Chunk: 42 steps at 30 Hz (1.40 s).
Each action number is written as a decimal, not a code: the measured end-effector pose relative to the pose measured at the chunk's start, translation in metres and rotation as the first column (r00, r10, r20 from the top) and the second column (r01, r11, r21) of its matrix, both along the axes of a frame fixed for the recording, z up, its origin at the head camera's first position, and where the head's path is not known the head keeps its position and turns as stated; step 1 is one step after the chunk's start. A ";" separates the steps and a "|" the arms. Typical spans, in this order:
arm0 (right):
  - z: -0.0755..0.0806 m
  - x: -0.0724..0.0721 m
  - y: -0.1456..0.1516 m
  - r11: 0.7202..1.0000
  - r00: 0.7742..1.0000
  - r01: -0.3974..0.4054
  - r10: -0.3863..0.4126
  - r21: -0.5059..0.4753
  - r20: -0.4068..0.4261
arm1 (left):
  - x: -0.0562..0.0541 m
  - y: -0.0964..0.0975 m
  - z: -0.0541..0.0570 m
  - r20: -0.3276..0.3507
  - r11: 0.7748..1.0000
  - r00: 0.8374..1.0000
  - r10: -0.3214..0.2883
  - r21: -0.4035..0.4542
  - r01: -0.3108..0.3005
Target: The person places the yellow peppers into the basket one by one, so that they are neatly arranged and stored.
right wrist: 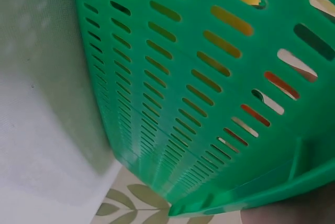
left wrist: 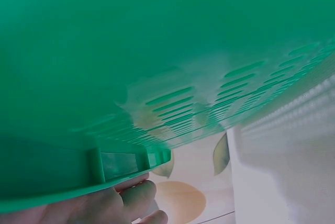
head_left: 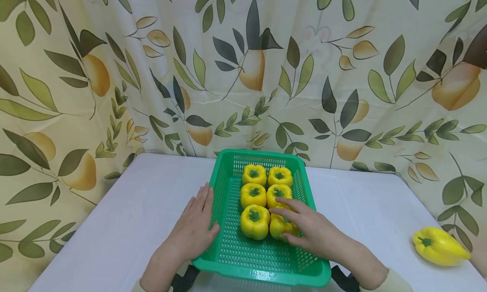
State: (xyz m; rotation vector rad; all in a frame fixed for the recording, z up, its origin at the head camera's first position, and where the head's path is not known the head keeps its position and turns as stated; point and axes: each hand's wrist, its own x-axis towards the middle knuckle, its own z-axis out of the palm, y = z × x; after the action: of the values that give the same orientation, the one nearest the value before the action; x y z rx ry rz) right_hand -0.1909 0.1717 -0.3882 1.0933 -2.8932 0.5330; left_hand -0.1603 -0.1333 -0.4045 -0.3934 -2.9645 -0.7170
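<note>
Several yellow bell peppers stand stems up in two columns inside a green plastic basket (head_left: 228, 241), toward its right side. My right hand (head_left: 310, 228) reaches over the basket's right rim and holds the front right bell pepper (head_left: 280, 227) between thumb and fingers, covering part of it. Its fingertips also overlap the pepper behind. My left hand (head_left: 195, 224) rests along the basket's left rim with straight fingers. In the left wrist view, left-hand fingers (left wrist: 138, 198) show under the rim; the right wrist view shows the slotted wall (right wrist: 172, 93) from outside.
Another yellow bell pepper (head_left: 440, 246) lies on its side on the white table (head_left: 365, 207), near the right edge. A leaf-and-fruit patterned curtain (head_left: 243, 72) hangs behind the table and along its sides.
</note>
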 end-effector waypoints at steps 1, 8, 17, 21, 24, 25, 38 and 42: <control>0.000 0.000 0.000 1.000 1.000 0.003 -0.003 -0.008 0.004 | 0.000 0.000 0.000 -0.001 1.000 1.000 0.000 0.001 0.000; 0.003 0.001 0.010 0.995 0.996 0.051 -0.057 -0.091 -0.066 | 0.000 0.000 -0.002 0.001 1.000 1.000 -0.003 -0.002 0.003; 0.015 0.000 0.029 0.981 0.973 0.115 -0.142 -0.155 -0.180 | 0.000 0.000 0.000 0.002 1.000 1.000 0.003 0.005 -0.003; 0.019 0.002 0.040 0.975 0.961 0.154 -0.185 -0.160 -0.204 | -0.001 0.000 -0.001 0.000 1.000 1.000 0.005 0.003 -0.005; 0.021 0.004 0.050 0.968 0.947 0.187 -0.222 -0.166 -0.230 | -0.001 0.000 -0.002 0.004 1.000 1.000 0.004 0.003 -0.004; 0.021 0.005 0.053 0.966 0.942 0.196 -0.233 -0.170 -0.239 | -0.001 0.000 -0.001 0.005 1.000 1.000 0.003 0.003 -0.003; 0.017 0.011 0.091 0.939 0.897 0.288 -0.333 -0.187 -0.291 | -0.002 0.000 -0.002 -0.007 1.000 1.000 0.001 0.010 -0.001; 0.017 0.012 0.101 0.934 0.888 0.306 -0.350 -0.186 -0.299 | -0.002 0.000 -0.002 -0.008 1.000 1.000 0.003 0.008 -0.003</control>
State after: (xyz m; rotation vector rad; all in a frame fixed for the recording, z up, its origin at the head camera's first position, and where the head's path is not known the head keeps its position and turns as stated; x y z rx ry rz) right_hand -0.1785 0.2728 -0.3717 0.5844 -2.6202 0.4687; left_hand -0.1621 -0.1336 -0.4069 -0.3906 -2.9528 -0.7246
